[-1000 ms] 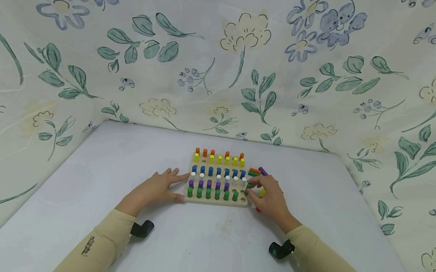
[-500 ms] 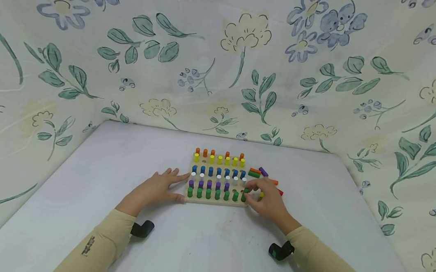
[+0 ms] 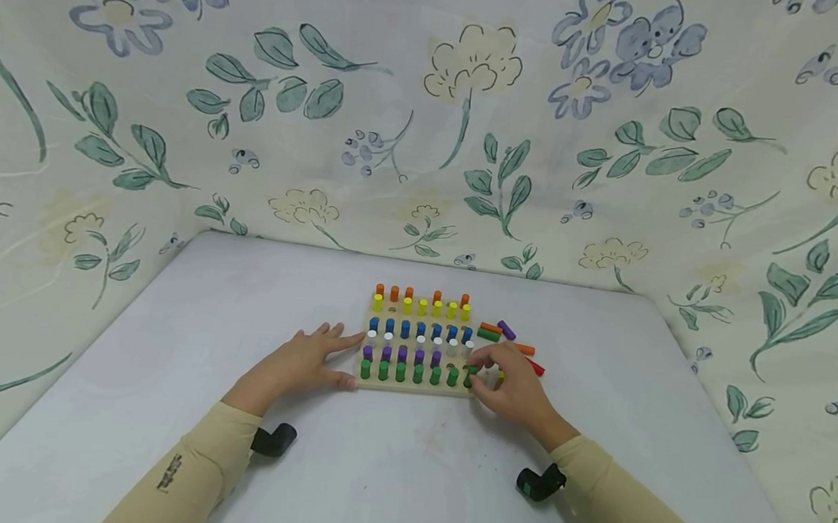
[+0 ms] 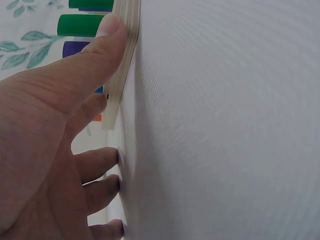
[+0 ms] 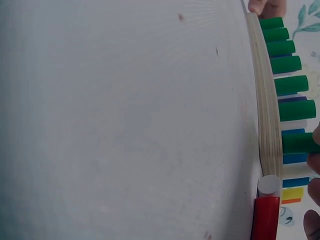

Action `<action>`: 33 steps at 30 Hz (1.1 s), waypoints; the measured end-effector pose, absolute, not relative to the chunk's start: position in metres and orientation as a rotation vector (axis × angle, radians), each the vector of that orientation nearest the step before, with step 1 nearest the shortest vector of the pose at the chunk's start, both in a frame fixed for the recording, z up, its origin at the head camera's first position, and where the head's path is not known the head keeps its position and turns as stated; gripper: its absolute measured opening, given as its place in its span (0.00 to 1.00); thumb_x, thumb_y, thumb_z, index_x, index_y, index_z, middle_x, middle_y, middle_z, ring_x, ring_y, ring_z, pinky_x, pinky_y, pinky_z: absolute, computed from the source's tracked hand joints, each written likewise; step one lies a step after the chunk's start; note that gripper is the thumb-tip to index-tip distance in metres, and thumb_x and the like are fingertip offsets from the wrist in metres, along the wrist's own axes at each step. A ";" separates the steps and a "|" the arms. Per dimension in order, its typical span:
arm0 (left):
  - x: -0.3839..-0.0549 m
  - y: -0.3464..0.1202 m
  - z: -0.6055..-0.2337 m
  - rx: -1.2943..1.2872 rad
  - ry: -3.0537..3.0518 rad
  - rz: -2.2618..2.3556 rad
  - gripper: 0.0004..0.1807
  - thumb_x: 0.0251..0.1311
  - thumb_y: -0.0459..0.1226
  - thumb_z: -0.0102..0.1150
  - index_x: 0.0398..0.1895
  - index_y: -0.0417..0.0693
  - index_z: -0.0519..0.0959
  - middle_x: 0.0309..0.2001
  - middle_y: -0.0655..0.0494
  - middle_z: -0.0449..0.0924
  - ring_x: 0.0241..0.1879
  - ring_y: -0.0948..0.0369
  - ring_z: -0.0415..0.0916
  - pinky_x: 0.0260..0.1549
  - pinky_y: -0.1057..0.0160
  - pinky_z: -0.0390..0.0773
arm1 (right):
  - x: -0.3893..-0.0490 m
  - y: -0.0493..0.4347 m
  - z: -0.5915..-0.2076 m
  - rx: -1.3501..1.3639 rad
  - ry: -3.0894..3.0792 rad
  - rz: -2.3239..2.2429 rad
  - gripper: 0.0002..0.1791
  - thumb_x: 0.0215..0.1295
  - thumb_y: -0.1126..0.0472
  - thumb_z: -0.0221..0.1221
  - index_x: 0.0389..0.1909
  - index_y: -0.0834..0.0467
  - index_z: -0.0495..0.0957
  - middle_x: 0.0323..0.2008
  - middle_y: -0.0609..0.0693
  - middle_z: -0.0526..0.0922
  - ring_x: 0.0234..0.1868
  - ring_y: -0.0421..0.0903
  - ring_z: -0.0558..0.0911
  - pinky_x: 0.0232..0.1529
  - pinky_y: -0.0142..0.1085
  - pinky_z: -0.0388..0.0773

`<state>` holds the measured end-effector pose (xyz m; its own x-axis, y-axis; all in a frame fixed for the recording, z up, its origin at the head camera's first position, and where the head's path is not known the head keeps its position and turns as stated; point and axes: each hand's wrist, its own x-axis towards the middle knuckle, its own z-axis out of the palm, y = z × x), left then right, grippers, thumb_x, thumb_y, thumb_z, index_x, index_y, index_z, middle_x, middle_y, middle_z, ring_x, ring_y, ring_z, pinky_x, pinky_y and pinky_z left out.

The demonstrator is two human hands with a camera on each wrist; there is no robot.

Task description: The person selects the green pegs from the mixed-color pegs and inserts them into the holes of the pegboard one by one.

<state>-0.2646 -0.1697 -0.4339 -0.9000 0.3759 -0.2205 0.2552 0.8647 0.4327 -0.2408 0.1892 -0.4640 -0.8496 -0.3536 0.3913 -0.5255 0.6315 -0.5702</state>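
A wooden pegboard lies on the white table, with upright pegs in rows of orange, yellow, blue, white, purple and green. At its front right corner, my right hand pinches a green peg between thumb and fingers. That peg stands upright at the right end of the green row, its top partly covered by the fingers in the right wrist view. My left hand rests flat with fingers spread, thumb and index finger touching the board's left edge. In the left wrist view the thumb presses on the board beside a green peg.
Right of the board lie loose pegs: a purple one, a green one, orange ones and a red one. A white peg and a red peg lie close to the board's corner. Floral cloth surrounds the table.
My right hand has moved slightly left, bringing the green peg from beside the board to the right end of the front row. The left hand stays still.
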 end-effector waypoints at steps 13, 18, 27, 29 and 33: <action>-0.265 -0.169 -0.431 0.473 2.741 0.574 0.49 0.55 0.62 0.68 0.78 0.60 0.63 0.79 0.37 0.52 0.77 0.34 0.42 0.68 0.25 0.46 | -0.237 0.185 -0.459 0.731 -2.675 1.006 0.14 0.59 0.65 0.69 0.45 0.50 0.81 0.41 0.39 0.81 0.44 0.42 0.76 0.44 0.37 0.79; -0.265 -0.169 -0.431 0.473 2.737 0.579 0.48 0.55 0.62 0.68 0.78 0.61 0.63 0.79 0.37 0.52 0.78 0.35 0.41 0.70 0.26 0.44 | -0.237 0.185 -0.459 0.720 -2.688 0.986 0.13 0.59 0.64 0.69 0.44 0.50 0.81 0.40 0.39 0.80 0.43 0.42 0.75 0.41 0.34 0.78; -0.265 -0.169 -0.432 0.475 2.729 0.574 0.48 0.56 0.62 0.68 0.78 0.60 0.63 0.79 0.37 0.51 0.78 0.35 0.41 0.71 0.28 0.43 | -0.238 0.185 -0.461 0.720 -2.712 0.980 0.14 0.59 0.63 0.69 0.44 0.50 0.80 0.39 0.39 0.80 0.43 0.41 0.75 0.42 0.35 0.79; -0.264 -0.169 -0.432 0.474 2.729 0.572 0.48 0.56 0.62 0.68 0.78 0.60 0.63 0.79 0.37 0.51 0.78 0.35 0.41 0.71 0.28 0.44 | -0.238 0.185 -0.461 0.711 -2.715 0.986 0.15 0.59 0.63 0.69 0.45 0.50 0.79 0.40 0.39 0.80 0.43 0.41 0.76 0.43 0.35 0.80; -0.264 -0.170 -0.433 0.476 2.732 0.571 0.48 0.55 0.62 0.68 0.78 0.60 0.63 0.79 0.37 0.52 0.78 0.35 0.42 0.70 0.27 0.45 | -0.236 0.186 -0.460 0.678 -2.709 1.020 0.17 0.60 0.62 0.69 0.49 0.49 0.79 0.41 0.40 0.79 0.45 0.42 0.77 0.45 0.37 0.81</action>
